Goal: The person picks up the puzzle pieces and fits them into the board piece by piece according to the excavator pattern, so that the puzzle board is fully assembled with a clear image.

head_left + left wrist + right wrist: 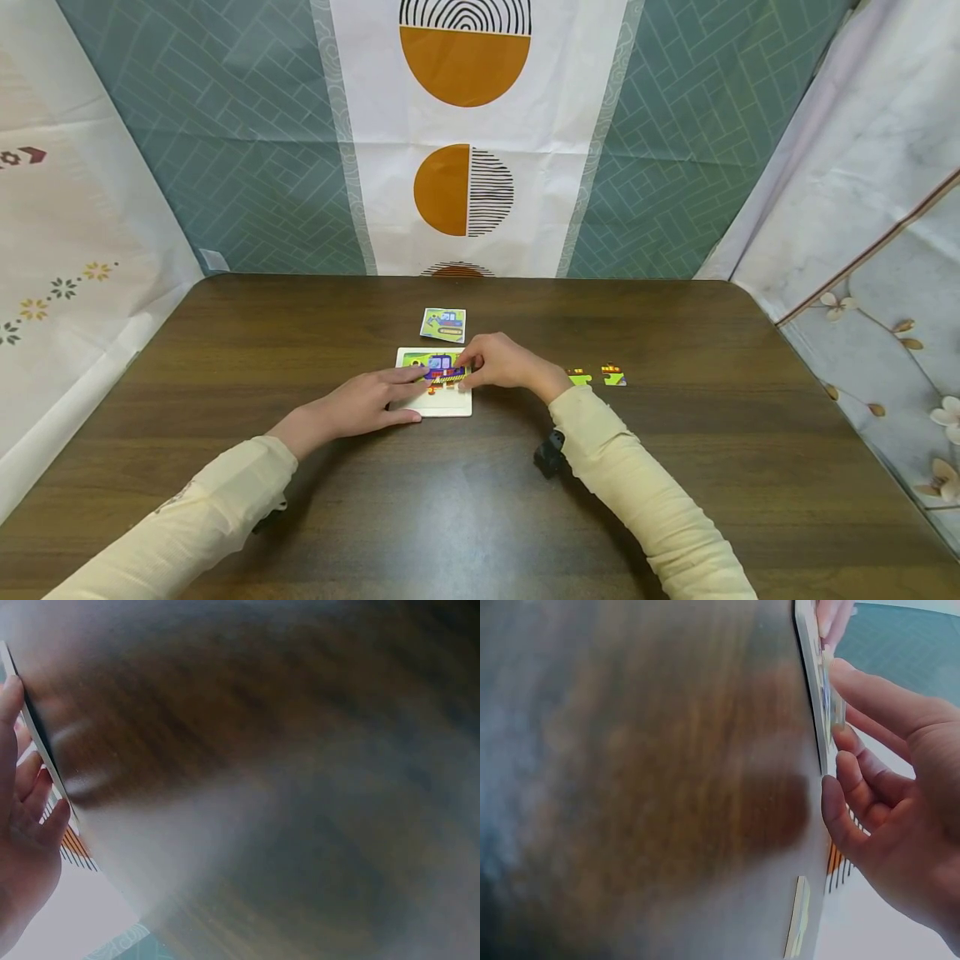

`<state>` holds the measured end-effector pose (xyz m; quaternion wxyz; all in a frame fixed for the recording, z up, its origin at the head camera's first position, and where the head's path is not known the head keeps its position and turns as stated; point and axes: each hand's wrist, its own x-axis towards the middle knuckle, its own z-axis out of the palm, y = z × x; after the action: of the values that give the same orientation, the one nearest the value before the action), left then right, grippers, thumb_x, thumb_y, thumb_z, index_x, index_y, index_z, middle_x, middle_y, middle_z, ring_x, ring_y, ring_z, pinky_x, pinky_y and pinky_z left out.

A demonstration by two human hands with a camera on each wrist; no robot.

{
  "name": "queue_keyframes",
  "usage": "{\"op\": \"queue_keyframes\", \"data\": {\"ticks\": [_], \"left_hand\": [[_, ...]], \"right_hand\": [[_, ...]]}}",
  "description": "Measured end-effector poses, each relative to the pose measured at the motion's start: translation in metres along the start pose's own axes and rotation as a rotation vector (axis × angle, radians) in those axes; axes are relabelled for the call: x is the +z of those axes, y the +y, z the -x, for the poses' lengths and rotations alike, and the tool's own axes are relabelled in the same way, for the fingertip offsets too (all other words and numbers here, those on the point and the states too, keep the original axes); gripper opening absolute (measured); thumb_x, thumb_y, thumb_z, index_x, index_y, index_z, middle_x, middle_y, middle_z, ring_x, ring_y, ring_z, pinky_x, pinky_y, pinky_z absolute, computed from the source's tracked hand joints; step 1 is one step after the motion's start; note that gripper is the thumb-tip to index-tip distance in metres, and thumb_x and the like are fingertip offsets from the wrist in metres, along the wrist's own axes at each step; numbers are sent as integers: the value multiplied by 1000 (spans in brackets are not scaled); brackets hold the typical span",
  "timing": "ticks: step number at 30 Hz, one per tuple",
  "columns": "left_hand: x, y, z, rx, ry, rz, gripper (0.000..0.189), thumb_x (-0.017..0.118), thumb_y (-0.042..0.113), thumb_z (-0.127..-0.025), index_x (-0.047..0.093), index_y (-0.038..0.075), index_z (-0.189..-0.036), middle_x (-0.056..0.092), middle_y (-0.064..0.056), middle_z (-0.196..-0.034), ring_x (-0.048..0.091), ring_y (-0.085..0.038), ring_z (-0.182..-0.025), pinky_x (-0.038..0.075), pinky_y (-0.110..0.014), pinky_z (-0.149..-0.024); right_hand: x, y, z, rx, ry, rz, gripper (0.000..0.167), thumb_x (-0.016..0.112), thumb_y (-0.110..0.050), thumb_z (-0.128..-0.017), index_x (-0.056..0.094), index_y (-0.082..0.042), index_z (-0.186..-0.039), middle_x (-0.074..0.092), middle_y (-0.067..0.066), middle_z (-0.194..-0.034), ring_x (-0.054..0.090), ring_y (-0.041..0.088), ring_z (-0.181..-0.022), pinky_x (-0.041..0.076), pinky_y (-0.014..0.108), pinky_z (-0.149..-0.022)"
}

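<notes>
A white-framed jigsaw puzzle board (pixel 448 406) lies on the table, its upper part filled with pieces that show a blue digger on green. My left hand (pixel 367 402) rests on the board's left side, fingers stretched out, their tips on the pieces near the middle. From the right, my right hand (pixel 506 363) pinches a puzzle piece (pixel 839 711) between thumb and fingers, over the right part of the picture. My fingers partly hide that piece in the head view. The lower strip of the board shows bare white.
Two loose puzzle pieces, a green one (pixel 580 377) and a red-and-green one (pixel 613 375), lie right of the board near my right wrist. Behind the board is a small picture card (pixel 444 324) of a digger. Patterned cloth (pixel 480 208) hangs behind the brown table (pixel 360 517).
</notes>
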<state>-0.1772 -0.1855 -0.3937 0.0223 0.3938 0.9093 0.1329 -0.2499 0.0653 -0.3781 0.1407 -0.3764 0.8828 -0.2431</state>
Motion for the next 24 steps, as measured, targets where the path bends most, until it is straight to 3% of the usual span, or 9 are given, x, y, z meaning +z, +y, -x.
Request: {"op": "queue_keyframes", "data": {"ticks": [12, 19, 24], "left_hand": [[2, -2, 2, 0, -3, -13, 56, 64, 38, -93, 55, 3, -136, 45, -14, -146, 45, -31, -131, 43, -47, -99], [2, -3, 2, 19, 3, -18, 56, 64, 38, -93, 56, 3, -135, 46, -14, -145, 47, -31, -129, 44, -47, -98], [-1, -5, -1, 24, -35, -29, 56, 63, 40, -93, 56, 3, -135, 45, -14, -145, 46, -32, -129, 44, -47, -98]], "right_hand": [[4, -7, -7, -25, -24, 80, 32, 79, -22, -82, 74, -6, -109, 64, 2, -94, 52, 14, -84, 44, 26, -76], [6, -8, -8, 10, -24, 69, 30, 81, -21, -81, 74, -6, -106, 64, 3, -95, 54, 15, -85, 45, 25, -76], [6, -9, -8, 18, 0, 92, 29, 83, -21, -78, 75, -5, -101, 63, 3, -92, 55, 14, -83, 46, 24, -75]]}}
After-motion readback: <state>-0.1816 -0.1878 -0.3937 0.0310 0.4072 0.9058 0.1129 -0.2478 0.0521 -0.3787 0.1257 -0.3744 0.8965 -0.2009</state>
